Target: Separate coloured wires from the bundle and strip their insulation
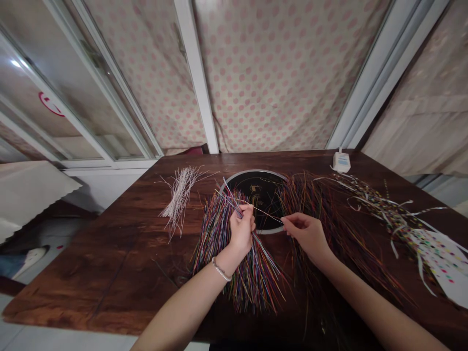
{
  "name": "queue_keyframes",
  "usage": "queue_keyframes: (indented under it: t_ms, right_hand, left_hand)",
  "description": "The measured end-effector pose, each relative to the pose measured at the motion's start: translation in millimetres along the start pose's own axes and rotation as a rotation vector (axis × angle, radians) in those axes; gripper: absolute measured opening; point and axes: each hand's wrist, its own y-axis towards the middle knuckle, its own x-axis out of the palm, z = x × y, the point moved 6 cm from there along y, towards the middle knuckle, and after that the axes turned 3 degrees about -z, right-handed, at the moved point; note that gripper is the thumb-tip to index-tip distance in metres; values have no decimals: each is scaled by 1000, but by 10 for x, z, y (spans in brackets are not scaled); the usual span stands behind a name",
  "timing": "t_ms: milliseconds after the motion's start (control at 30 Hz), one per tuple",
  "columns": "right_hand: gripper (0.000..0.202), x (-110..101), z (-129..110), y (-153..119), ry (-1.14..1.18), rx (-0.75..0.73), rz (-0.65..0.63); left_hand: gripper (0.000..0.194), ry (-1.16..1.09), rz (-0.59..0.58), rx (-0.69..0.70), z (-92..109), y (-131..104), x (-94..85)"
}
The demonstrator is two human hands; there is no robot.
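My left hand (242, 228), with a beaded bracelet (221, 269) on its wrist, is closed around a small bunch of thin strands (234, 199). Beneath it spreads a pile of multicoloured strands (215, 229). A pale thin strand (268, 213) stretches from the left hand to my right hand (305, 234), whose thumb and forefinger pinch its end. Under and beside the right hand lies a darker pile of reddish and purple strands (340, 229). Behind both hands sits a round black disc with a silver rim (243, 172), partly covered by the piles.
On the dark wooden table (120, 243), a bundle of white strands (181, 192) lies left. A white box (341, 161) stands at the back right. Dotted ribbons (383, 204) and a spotted white sheet (440, 258) lie right. A person's shoe (32, 258) shows at the far left.
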Motion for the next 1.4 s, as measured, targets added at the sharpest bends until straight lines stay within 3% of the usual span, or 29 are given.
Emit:
queue_keyframes:
  t_ms: [100, 300, 567, 700, 900, 1067, 1167, 1267, 1333, 1400]
  right_hand:
    - [19, 7, 37, -5, 191, 77, 8]
    - [15, 4, 129, 98, 583, 264, -154]
    - [11, -171, 114, 198, 685, 128, -2]
    - [16, -127, 113, 163, 586, 101, -24]
    - [23, 32, 142, 71, 336, 118, -102]
    - [22, 58, -14, 20, -21, -82, -103]
    - [15, -43, -247, -19, -265, -300, -28]
    - [13, -217, -435, -2, -458, -466, 78]
    - [13, -339, -472, 66, -517, -507, 111]
    - [12, -415, -412, 172, -505, -463, 49]
  left_hand:
    - [26, 5, -18, -60, -41, 2, 17]
    - [28, -14, -123, -194, -111, -12, 88]
    - [27, 52, -300, -328, -177, -103, 201]
    - [28, 81, -240, -221, -123, -73, 166]
    - [33, 58, -49, -71, -27, -13, 47]
    - [31, 122, 26, 6, 6, 7, -15]
    - [31, 164, -1, -42, -33, 10, -10]
    - [28, 179, -115, -105, -80, -6, 47]
    - [28, 197, -177, -119, -92, -27, 81]
    - [28, 210, -215, -130, -96, -50, 105]
